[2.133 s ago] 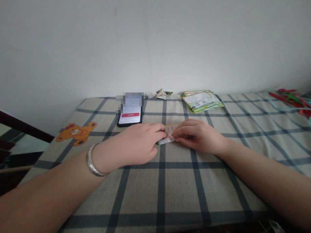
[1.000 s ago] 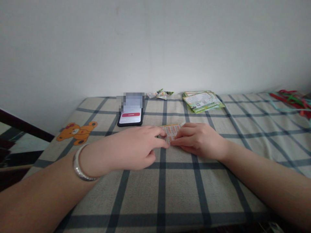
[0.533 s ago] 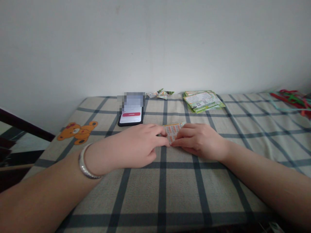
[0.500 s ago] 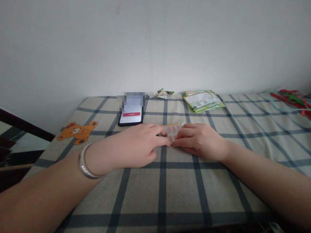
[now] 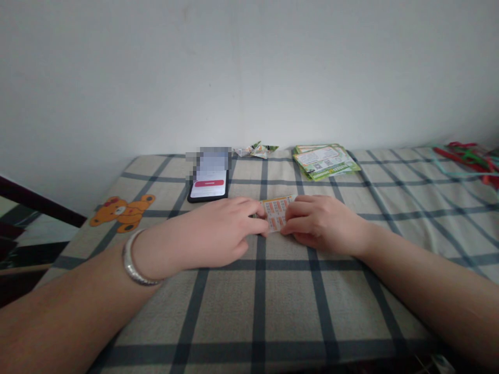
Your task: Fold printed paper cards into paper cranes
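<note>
Between my hands, on the checked cloth, lies a small printed paper card [image 5: 275, 213] with rows of orange and grey blocks. My left hand [image 5: 222, 228], with a silver bangle at the wrist, has its fingers closed on the card's left edge. From the other side, my right hand [image 5: 322, 223] pinches the right edge, fingers bent and thumb underneath or hidden. The card's middle shows; its two ends are covered by my fingers. Behind it, a stack of green and white printed cards [image 5: 325, 162] lies near the wall.
A phone [image 5: 209, 187] with a lit, partly blurred screen lies behind my left hand. Folded paper pieces [image 5: 259, 150] rest by the wall. An orange bear cutout [image 5: 122, 212] is on the left of the checked tablecloth [image 5: 230, 311]. Red and green strips [image 5: 468, 158] lie far right.
My fingers have spread slightly apart along the card, my right hand shifting a little right, so more of its printed face shows. The other things stay in place.
</note>
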Demonstrator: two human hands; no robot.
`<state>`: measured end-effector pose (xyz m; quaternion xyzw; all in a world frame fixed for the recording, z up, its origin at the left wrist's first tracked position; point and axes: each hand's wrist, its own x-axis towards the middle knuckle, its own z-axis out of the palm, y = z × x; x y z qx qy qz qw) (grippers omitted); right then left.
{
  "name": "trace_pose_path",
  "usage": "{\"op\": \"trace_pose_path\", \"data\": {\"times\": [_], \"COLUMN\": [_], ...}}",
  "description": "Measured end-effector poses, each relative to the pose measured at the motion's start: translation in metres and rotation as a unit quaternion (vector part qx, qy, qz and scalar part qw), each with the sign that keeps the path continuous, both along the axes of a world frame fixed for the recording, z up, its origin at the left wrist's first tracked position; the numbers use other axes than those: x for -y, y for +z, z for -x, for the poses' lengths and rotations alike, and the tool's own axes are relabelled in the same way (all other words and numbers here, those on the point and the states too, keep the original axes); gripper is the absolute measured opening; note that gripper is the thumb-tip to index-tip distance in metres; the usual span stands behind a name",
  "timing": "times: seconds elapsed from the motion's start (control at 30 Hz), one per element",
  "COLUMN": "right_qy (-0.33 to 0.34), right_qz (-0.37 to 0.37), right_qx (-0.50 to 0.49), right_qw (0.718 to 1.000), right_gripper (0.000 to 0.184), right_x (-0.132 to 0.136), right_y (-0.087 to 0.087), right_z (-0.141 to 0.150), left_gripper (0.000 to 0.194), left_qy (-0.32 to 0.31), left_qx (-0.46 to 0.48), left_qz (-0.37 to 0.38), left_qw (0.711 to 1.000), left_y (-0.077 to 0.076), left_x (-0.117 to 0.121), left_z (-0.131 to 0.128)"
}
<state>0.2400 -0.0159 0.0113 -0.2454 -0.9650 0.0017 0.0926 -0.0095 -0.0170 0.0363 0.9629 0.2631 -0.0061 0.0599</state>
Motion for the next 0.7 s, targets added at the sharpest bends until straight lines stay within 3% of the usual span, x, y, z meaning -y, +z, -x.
{"op": "trace_pose_path", "data": {"times": [0.7], "right_qy": [-0.007], "right_qz": [0.073], "right_qx": [-0.016], "right_qw": [0.997], "right_gripper": [0.019], "right_x": [-0.003], "right_y": [0.012], "right_z": [-0.022], "left_gripper": [0.037], "left_qy": [-0.013], "left_qx": [0.032], "left_qz": [0.015], "left_qw": [0.999], "left_y": [0.000], "left_x": [-0.004], "left_z": [0.002]}}
